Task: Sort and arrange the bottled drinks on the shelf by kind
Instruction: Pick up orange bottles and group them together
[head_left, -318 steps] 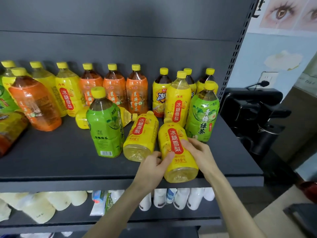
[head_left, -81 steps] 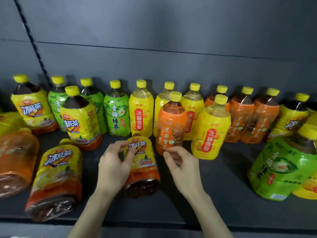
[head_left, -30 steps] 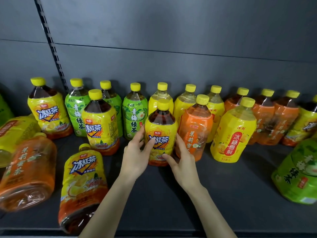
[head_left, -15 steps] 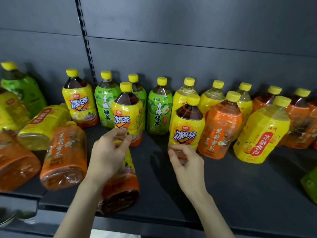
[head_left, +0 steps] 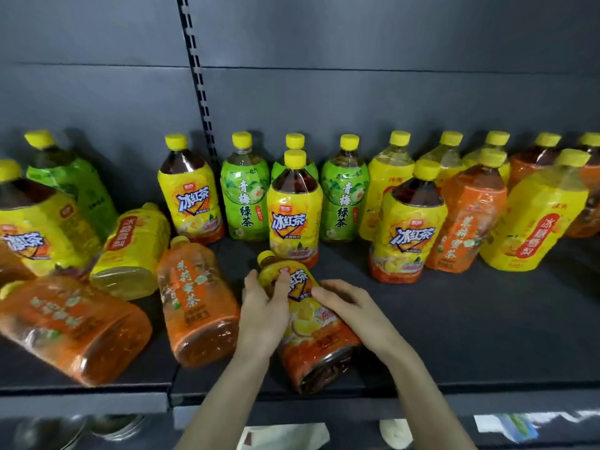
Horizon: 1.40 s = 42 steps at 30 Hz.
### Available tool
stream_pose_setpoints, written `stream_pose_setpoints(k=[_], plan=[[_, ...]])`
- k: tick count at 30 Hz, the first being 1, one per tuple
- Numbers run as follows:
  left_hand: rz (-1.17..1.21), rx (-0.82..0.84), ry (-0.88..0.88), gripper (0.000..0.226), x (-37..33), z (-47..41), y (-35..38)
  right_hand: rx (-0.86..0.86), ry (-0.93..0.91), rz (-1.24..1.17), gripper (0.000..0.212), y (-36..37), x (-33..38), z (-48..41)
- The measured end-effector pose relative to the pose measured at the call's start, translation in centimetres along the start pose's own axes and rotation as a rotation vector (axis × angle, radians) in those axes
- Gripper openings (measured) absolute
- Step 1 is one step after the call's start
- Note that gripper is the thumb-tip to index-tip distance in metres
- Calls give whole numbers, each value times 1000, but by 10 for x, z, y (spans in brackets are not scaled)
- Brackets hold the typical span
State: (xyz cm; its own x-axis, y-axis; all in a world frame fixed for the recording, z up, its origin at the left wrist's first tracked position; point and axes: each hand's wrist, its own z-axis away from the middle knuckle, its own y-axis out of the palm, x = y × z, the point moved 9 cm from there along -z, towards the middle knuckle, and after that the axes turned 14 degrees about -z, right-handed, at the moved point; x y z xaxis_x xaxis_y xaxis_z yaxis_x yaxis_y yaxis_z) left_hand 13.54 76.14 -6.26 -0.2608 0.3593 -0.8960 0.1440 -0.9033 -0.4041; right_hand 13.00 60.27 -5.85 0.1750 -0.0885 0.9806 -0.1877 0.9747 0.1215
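Observation:
A yellow-labelled iced black tea bottle (head_left: 311, 329) lies on its side at the front of the dark shelf (head_left: 470, 336), cap pointing to the back. My left hand (head_left: 264, 306) grips its neck end, thumb over the label. My right hand (head_left: 350, 306) rests on its right flank with fingers over the label. Upright behind stand three more iced black tea bottles (head_left: 293, 209), green plum tea bottles (head_left: 245, 190), clear yellow pear drink bottles (head_left: 535, 216) and orange jasmine tea bottles (head_left: 467, 212).
To the left, two orange jasmine tea bottles (head_left: 198, 306) and a yellow pear drink bottle (head_left: 130, 251) lie on their sides. A slotted shelf upright (head_left: 198, 79) runs up the back panel. Bare shelf surface lies right of my hands. A lower shelf shows below.
My view has shifted left. Both hands left the upright iced black tea bottle and came down onto the lying one, the left gripping it, the right laid on its side.

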Motion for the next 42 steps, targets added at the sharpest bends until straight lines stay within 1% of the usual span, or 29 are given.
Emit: stream_pose_setpoints(k=[3, 5, 7, 10, 13, 15, 19, 26, 31, 34, 38, 40, 42], plan=[[74, -12, 35, 60, 1, 2, 0, 50, -53, -89, 24, 8, 8, 7], [118, -24, 76, 58, 0, 4, -3, 39, -112, -137, 21, 8, 13, 11], [175, -59, 147, 55, -5, 11, -9, 45, -163, -168, 26, 7, 17, 15], [252, -95, 321, 57, -25, 27, -18, 53, -257, -208, 38, 2, 27, 22], [360, -38, 484, 54, -49, 31, -22, 12, -375, -200, 48, -10, 41, 27], [380, 18, 566, 55, -65, 27, -20, -15, -434, -178, 53, -17, 51, 27], [345, 125, 644, 60, -90, 11, -9, -105, -504, -111, 61, -32, 58, 20], [177, 220, 786, 60, -115, -5, 10, -201, -539, -45, 69, -47, 49, 3], [113, 165, 819, 58, -115, -6, 12, -244, -553, 60, 74, -50, 50, -1], [51, 94, 829, 58, -115, -5, 8, -238, -547, 113, 73, -49, 50, 1], [-19, 45, 802, 59, -111, 1, 4, -254, -541, 157, 71, -46, 51, 5], [-61, 29, 805, 59, -109, 6, 3, -307, -545, 228, 69, -45, 53, 11], [-115, -12, 807, 58, -105, 10, -1, -392, -572, 324, 59, -46, 55, 22]])
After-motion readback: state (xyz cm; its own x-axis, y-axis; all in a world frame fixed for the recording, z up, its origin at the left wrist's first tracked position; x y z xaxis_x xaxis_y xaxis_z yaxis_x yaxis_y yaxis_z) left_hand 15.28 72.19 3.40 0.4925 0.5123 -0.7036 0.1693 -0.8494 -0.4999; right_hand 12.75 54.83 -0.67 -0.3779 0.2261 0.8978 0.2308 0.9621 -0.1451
